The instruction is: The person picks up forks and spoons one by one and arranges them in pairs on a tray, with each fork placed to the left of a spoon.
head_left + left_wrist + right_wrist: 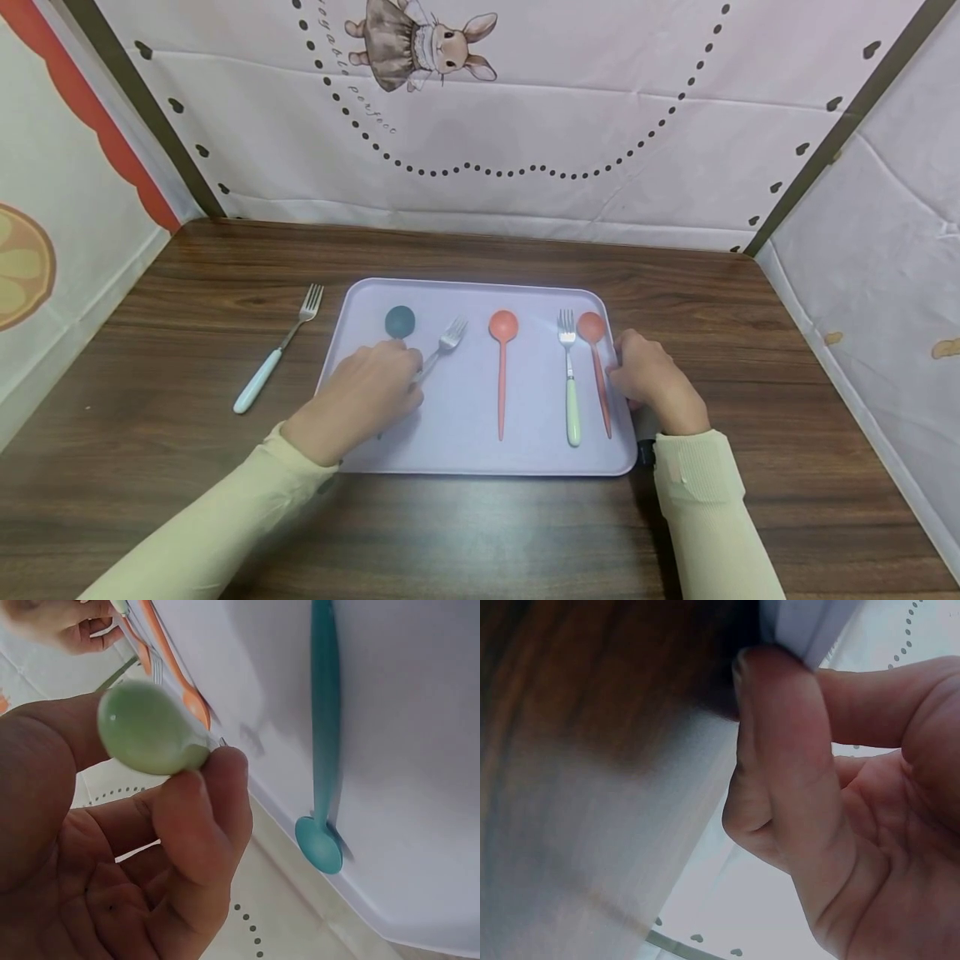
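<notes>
Over the left part of the lavender tray (457, 450), my left hand (367, 396) pinches a fork (452, 335), its tines angled to the far right. The left wrist view shows the fork's rounded light-green handle (142, 727) between thumb and fingers. Beside that hand lies a teal spoon (325, 735), its handle partly hidden by the hand in the head view. My right hand (651, 375) grips the tray's right rim (810, 630) between thumb and fingers. Nearest to it on the tray are a coral spoon (592, 329) and a green-handled fork (572, 400).
Another coral spoon (502, 327) lies mid-tray. Left of the tray, a fork with a pale blue handle (257, 382) rests on the dark wooden table (480, 533). A printed cloth (570, 108) hangs behind the table, with more cloth at both sides.
</notes>
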### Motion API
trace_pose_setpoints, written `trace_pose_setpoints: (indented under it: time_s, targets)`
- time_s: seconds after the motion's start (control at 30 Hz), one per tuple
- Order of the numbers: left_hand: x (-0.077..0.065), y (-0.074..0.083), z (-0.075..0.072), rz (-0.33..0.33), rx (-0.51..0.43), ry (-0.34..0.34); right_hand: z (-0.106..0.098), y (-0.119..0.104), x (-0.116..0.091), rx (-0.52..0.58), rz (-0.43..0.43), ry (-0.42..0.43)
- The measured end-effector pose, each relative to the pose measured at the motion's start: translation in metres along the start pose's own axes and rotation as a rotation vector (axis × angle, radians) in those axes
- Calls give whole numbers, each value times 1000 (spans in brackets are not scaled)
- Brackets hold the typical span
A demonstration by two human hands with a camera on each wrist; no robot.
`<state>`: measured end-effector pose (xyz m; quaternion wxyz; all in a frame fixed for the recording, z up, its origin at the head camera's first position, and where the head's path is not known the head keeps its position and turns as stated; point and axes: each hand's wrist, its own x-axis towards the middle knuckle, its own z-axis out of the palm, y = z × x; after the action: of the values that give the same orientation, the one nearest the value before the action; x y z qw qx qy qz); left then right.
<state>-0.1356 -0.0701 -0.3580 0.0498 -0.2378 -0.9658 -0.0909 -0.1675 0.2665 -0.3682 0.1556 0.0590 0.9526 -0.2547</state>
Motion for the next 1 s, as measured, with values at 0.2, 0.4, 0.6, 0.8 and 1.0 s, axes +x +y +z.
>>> trace_pose_setpoints:
  time_s: [0.2,0.4,0.6,0.8,1.0]
  targets:
    - [4,5,3,-5,-9,-26,1,-1,-1,-12,-1,4]
    - [9,12,11,21,10,-6,2,0,-1,-13,3,4]
    - [9,19,18,63,14,56,2,0,0,-13,1,6]
    - [8,25,25,107,20,78,2,0,0,-9,-2,-2]
    - [7,30,21,120,0,25,1,1,1,-19,-13,10]
